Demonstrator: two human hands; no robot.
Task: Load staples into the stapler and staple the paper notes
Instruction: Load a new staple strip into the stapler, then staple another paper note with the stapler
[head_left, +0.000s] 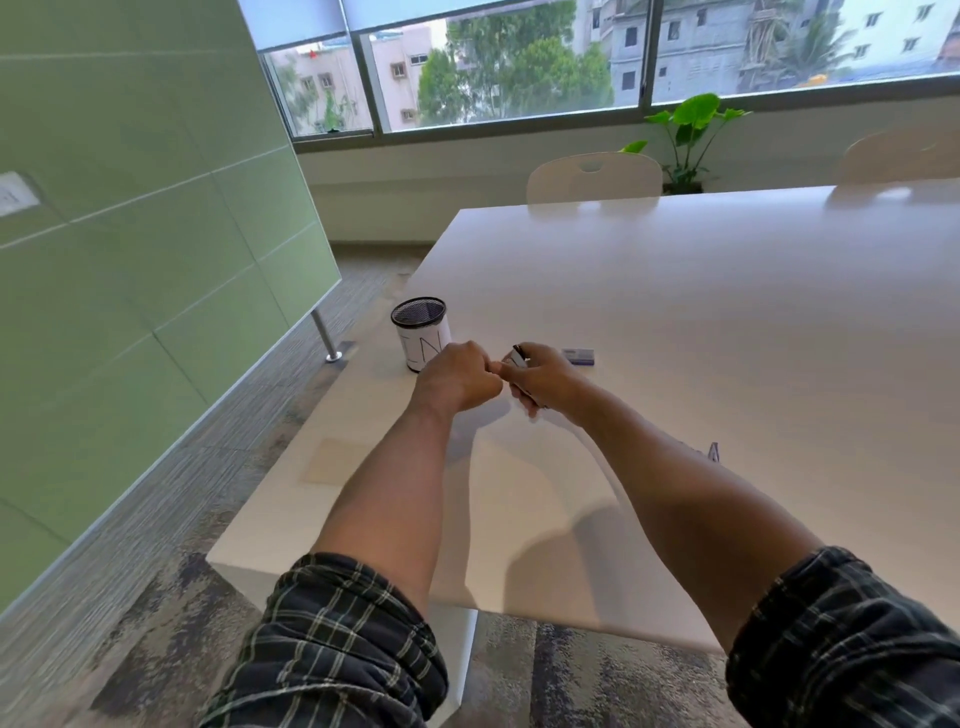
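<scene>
Metal and dark plastic make up the stapler, which is held above the white worktop in the right hand, the fingers curled round its body. Only its upper end shows clear of the fingers; whether the magazine is open cannot be told. The left hand is closed into a loose fist with its fingertips brought up against the stapler's near end; whether a strip of staples is pinched there cannot be seen.

A small blue-and-white box, judged to be the staple box, lies on the worktop just beyond the right hand. A mesh pen cup wrapped in white paper stands to the left of the hands. A pale square of paper, probably one of the notes, lies flat near the worktop's left edge.

The stapler is judged rigid, light and smooth-sided, best gripped round the base so that the top arm stays free to swing. Staple strips are judged brittle and liable to snap if bent; a hold along the long sides is advisable. The paper is thin and limp and is best lifted by an edge.
</scene>
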